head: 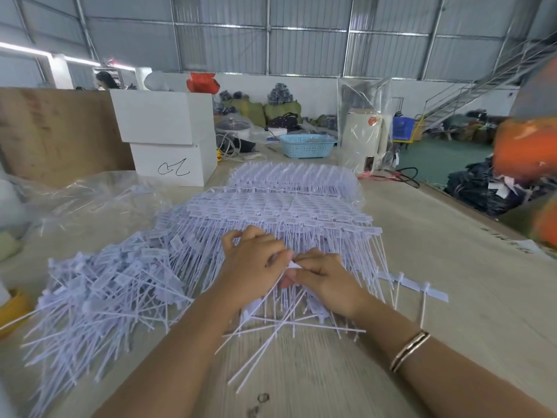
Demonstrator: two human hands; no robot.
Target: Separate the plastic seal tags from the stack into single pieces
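Observation:
A big stack of joined white plastic seal tags [280, 206] lies across the middle of the table, its thin tails pointing toward me. My left hand [253, 267] and my right hand [322, 282] meet over the stack's near edge. Between them they pinch a white seal tag [294, 264] by its flat head, fingers curled round it. A loose heap of single tags [105, 285] spreads to the left of my left arm. A short strip of joined tags [422, 289] lies to the right.
Two stacked white boxes [168, 140] stand at the back left beside clear plastic bags [90, 197]. A blue basket [306, 144] sits behind the stack. A yellow object [13, 309] is at the left edge. The table's right edge [470, 203] drops off to the floor.

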